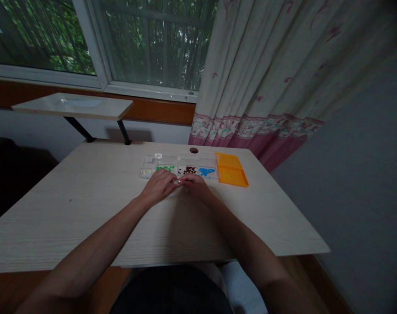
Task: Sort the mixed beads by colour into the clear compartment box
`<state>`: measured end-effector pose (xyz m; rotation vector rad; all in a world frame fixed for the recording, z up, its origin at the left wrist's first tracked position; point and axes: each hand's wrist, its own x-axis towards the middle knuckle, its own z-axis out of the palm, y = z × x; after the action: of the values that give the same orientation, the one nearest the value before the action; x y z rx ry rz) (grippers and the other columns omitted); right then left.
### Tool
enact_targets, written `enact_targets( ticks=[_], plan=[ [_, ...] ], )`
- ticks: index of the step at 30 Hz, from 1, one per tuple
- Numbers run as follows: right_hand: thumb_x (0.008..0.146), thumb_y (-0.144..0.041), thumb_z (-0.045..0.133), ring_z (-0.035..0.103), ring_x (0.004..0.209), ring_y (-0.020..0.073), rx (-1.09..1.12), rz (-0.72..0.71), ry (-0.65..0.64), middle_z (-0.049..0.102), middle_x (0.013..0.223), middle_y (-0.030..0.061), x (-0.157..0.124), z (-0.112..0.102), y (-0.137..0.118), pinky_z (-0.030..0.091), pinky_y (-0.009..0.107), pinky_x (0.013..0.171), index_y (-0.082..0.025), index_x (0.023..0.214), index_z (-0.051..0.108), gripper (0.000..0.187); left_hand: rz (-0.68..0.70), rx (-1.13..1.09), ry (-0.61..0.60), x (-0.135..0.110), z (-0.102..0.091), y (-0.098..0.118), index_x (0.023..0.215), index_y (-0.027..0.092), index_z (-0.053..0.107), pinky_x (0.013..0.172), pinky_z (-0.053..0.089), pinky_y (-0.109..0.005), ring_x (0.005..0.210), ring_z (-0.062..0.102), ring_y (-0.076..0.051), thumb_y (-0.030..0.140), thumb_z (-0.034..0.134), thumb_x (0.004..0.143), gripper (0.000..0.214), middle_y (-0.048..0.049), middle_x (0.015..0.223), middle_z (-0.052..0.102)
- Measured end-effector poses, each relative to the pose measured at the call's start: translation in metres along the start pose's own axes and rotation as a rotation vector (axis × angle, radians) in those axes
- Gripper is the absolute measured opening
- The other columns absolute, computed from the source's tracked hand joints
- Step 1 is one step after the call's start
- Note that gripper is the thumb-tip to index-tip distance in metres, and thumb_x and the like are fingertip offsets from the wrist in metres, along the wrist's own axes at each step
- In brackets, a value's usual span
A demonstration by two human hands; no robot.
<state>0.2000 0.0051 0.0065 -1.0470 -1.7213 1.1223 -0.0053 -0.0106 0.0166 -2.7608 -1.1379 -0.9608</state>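
Note:
My left hand (158,186) and my right hand (195,185) meet over the table, fingertips pinched together. Between them is something small with a pale glint, too small to name. Just beyond my fingers are clear plastic boxes holding small pieces: pale yellow pieces (147,172) at the left, then green pieces (166,168), brown pieces (189,170) and blue pieces (206,172). My left hand is nearest the green ones and partly covers that box's front. The brown pieces lie right behind my right hand.
An open orange case (231,170) lies to the right of the clear boxes. The wooden table (96,209) carries a raised shelf (77,106) on black supports at the back left. A round cable hole (194,150) is near the back edge, by the curtain (250,100).

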Motion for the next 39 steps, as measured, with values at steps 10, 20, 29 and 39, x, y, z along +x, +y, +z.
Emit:
enact_targets(
  ticks=[10, 20, 29, 39],
  plan=[
    [0.085, -0.055, 0.061, 0.058, 0.076, 0.015, -0.18, -0.119, -0.016, 0.066, 0.078, 0.0029, 0.003, -0.002, 0.011, 0.044, 0.027, 0.072, -0.019, 0.081, 0.075, 0.039, -0.009, 0.004, -0.026, -0.002, 0.0, -0.003, 0.098, 0.019, 0.062, 0.082, 0.042, -0.037, 0.09, 0.054, -0.022, 0.039, 0.045, 0.099, 0.026, -0.0062, 0.089, 0.065],
    [0.087, -0.025, 0.064, 0.061, 0.088, 0.0181, -0.698, -0.306, 0.044, 0.072, 0.091, 0.007, 0.007, -0.015, 0.037, 0.045, 0.032, 0.086, -0.021, 0.089, 0.076, 0.012, -0.123, -0.003, 0.081, -0.001, -0.003, -0.016, 0.09, 0.02, 0.067, 0.083, 0.044, -0.039, 0.087, 0.056, -0.023, 0.035, 0.04, 0.1, 0.033, -0.0078, 0.085, 0.066],
    [0.087, -0.026, 0.066, 0.059, 0.097, 0.0217, -0.861, -0.275, 0.014, 0.071, 0.1, 0.0091, -0.001, -0.01, 0.031, 0.043, 0.034, 0.09, -0.02, 0.099, 0.075, 0.016, -0.263, 0.088, 0.313, -0.004, -0.012, -0.036, 0.072, 0.021, 0.063, 0.086, 0.041, -0.043, 0.089, 0.051, -0.024, 0.033, 0.046, 0.095, 0.031, -0.0078, 0.083, 0.06],
    [0.087, -0.021, 0.065, 0.056, 0.097, 0.0206, -0.896, -0.257, -0.031, 0.068, 0.096, 0.0071, 0.0, -0.008, 0.027, 0.04, 0.032, 0.09, -0.02, 0.089, 0.074, 0.01, -0.512, 0.146, 0.48, -0.018, -0.017, -0.079, 0.069, 0.017, 0.062, 0.091, 0.037, -0.044, 0.092, 0.044, -0.022, 0.034, 0.053, 0.092, 0.03, -0.0059, 0.082, 0.052]
  ],
)
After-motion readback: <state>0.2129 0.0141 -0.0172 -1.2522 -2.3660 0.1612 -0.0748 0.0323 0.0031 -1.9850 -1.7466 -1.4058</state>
